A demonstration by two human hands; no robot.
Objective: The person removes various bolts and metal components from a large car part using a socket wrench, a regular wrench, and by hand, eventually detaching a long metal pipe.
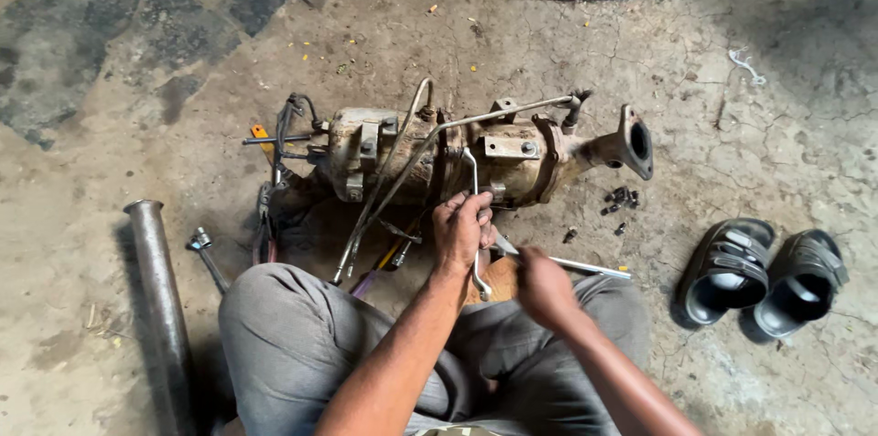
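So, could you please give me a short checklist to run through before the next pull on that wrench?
1. Left hand closed round the bent wrench: ok.
2. Wrench head seated on a fastener of the rusty exhaust unit: cannot tell, too small.
3. Right hand gripping the straight metal tool: ok.
4. Thin metal pipes clear of the wrench: not ok, they cross close by.
5. Loose bolts gathered on the floor beside the flange: ok.

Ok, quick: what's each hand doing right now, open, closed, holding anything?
Left hand: closed around the bent metal wrench set against the rusty exhaust part.
Right hand: closed on a thin metal rod.
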